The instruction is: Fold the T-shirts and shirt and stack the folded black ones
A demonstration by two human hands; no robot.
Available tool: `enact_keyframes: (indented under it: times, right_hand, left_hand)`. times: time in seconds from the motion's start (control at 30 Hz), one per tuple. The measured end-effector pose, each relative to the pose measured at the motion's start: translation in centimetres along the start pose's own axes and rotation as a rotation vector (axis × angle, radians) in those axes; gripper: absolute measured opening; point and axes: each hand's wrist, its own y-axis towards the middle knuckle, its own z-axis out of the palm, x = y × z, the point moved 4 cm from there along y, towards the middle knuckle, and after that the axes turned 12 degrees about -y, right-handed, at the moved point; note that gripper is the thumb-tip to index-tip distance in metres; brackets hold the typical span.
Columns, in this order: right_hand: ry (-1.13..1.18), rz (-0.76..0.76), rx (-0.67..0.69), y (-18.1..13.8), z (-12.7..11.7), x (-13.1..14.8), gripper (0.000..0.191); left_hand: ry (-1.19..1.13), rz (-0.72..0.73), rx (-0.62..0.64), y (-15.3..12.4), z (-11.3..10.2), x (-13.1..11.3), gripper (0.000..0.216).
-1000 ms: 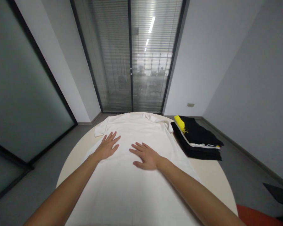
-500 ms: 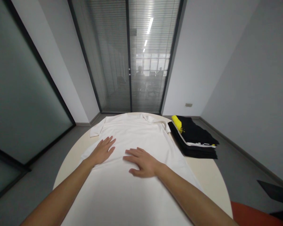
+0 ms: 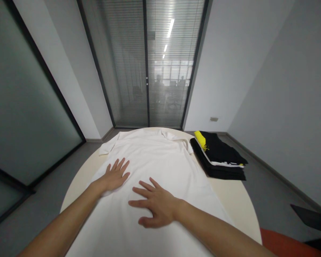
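Observation:
A white T-shirt (image 3: pixel 160 160) lies spread over the round table, its collar and sleeves toward the far edge. Its right sleeve area is slightly bunched. My left hand (image 3: pixel 113 177) rests palm down on the left part of the shirt, fingers spread. Nearer to me and right of it, my right hand (image 3: pixel 156 203) is over the middle of the shirt, palm down with the fingers wide apart. Neither hand grips anything. The bottom of the shirt runs out of view below.
At the table's right edge sits a stack of folded dark clothes (image 3: pixel 219 153) with a yellow patch on top. The cream tabletop (image 3: pixel 235 200) shows on both sides of the shirt. A red chair (image 3: pixel 280 244) stands at lower right. Behind the table are glass doors (image 3: pixel 147 64) with blinds.
My right hand has slid toward me and slightly left, its fingers spreading wider. My left hand has shifted a little left, and the shirt's left side looks smoother.

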Motion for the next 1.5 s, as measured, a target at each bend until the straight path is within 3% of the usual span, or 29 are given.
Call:
enact_keyframes:
  times: [0.1, 0.23, 0.4, 0.57, 0.7, 0.8, 0.93, 1.07, 1.23, 1.4, 1.5]
  right_hand:
    - [0.036, -0.007, 0.007, -0.2, -0.3, 1.4, 0.066]
    - [0.081, -0.032, 0.021, -0.5, -0.4, 3.8, 0.066]
    - [0.125, -0.047, -0.017, -0.2, 0.4, 3.8, 0.069]
    - [0.017, 0.169, -0.109, 0.6, 0.3, -2.1, 0.058]
    - [-0.102, 0.423, -0.165, -0.1, -0.4, -8.6, 0.069]
    - [-0.088, 0.506, -0.175, -0.9, -0.3, -11.6, 0.067]
    - [-0.108, 0.544, -0.261, -1.0, -1.0, -13.4, 0.054]
    - [-0.283, 0.792, -0.322, -1.3, -3.0, -16.4, 0.039]
    - [-0.550, 1.055, -0.271, -2.5, -4.6, -21.3, 0.034]
    - [-0.502, 1.234, -0.094, -3.1, -5.6, -25.6, 0.038]
    - [-0.513, 1.286, -0.133, -2.8, -7.5, -27.1, 0.048]
  left_hand:
    - [-0.001, -0.030, -0.004, -0.1, -1.3, 0.3, 0.066]
    - [0.020, -0.070, -0.123, 1.5, -2.7, 0.7, 0.059]
    - [0.020, -0.218, -0.284, 3.5, -1.7, 1.2, 0.070]
    - [-0.074, -0.276, -0.296, 3.6, -0.6, 2.1, 0.073]
    - [-0.083, -0.253, -0.301, 3.7, -0.6, 2.8, 0.075]
    - [-0.084, -0.292, -0.303, 4.5, -0.9, 2.8, 0.070]
    - [-0.057, -0.344, -0.347, 6.2, -1.4, 1.0, 0.063]
    - [-0.072, -0.284, -0.447, 7.0, -0.9, -1.5, 0.064]
    - [-0.069, -0.243, -0.465, 7.1, 0.2, -2.2, 0.061]
    - [-0.073, -0.243, -0.461, 7.2, 0.2, -2.0, 0.061]
    - [-0.062, -0.239, -0.472, 7.3, 0.3, -2.0, 0.060]
